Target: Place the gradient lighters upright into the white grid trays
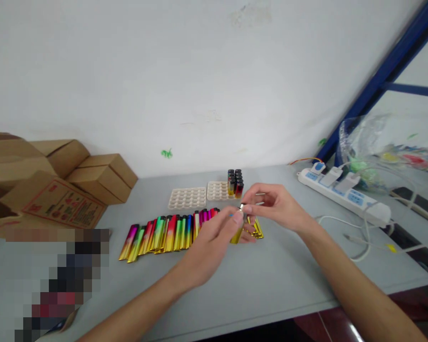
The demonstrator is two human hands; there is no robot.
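My forearms (342, 270) frame a gold lighter (236, 235) pinched in my left hand (212, 242), its long axis slanting away to its metal top (241, 207), where my right hand (280, 205) has narrowed fingertips, grip unclear.

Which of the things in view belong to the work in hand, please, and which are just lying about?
Seemingly in use:
lighter in the left hand, right hand at its top
row of colorful lighters
molded trays
standing black-topped lighters

Apparently lying about:
cardboard boxes
power strip
clear plastic bag
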